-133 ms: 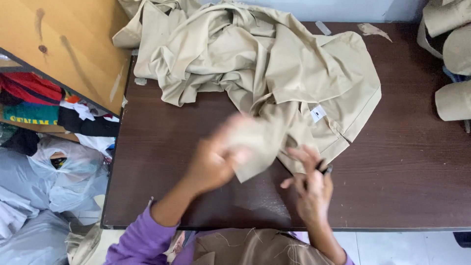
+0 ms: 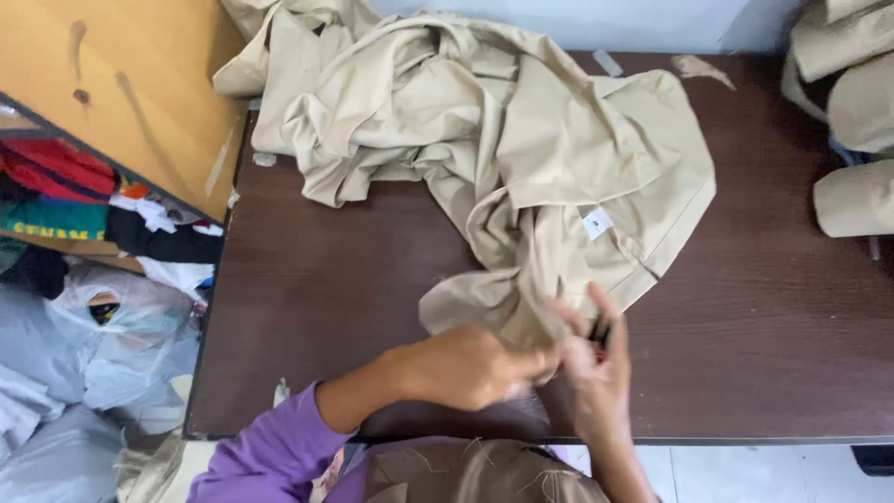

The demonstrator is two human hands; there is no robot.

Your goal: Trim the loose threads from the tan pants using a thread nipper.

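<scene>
**Both hands at the near corner of the khaki garment**

Landmark used throughout: the dark brown table (image 2: 307,307).

Left of the table we noted a tilted wooden board (image 2: 102,84), and below it a shelf of folded coloured clothes (image 2: 56,186). Lower still, beside the table's left edge, lay grey plastic bags (image 2: 84,354).

On the table itself, a crumpled khaki garment (image 2: 484,140) covered the far middle and spread toward the right. A small white label (image 2: 597,223) showed on it, right of the table's centre. One fold of the garment trailed down toward the near edge.

At that near edge, our left hand (image 2: 466,368) came in from a purple sleeve (image 2: 270,452). Its fingers were curled and pinched on the trailing corner of the garment. Just to its right, touching it, our right hand (image 2: 596,373) was partly closed, fingers raised, with a small dark object (image 2: 601,333) against them. The object was too blurred for us to identify. We judged the hand to be grasping it, though the grip was only partly visible. More khaki cloth (image 2: 466,470) lay below the near edge, in our lap.

At the table's far right corner a scrap of fabric (image 2: 703,67) rested. Beyond the right edge stood rolled khaki pieces (image 2: 852,121).
</scene>
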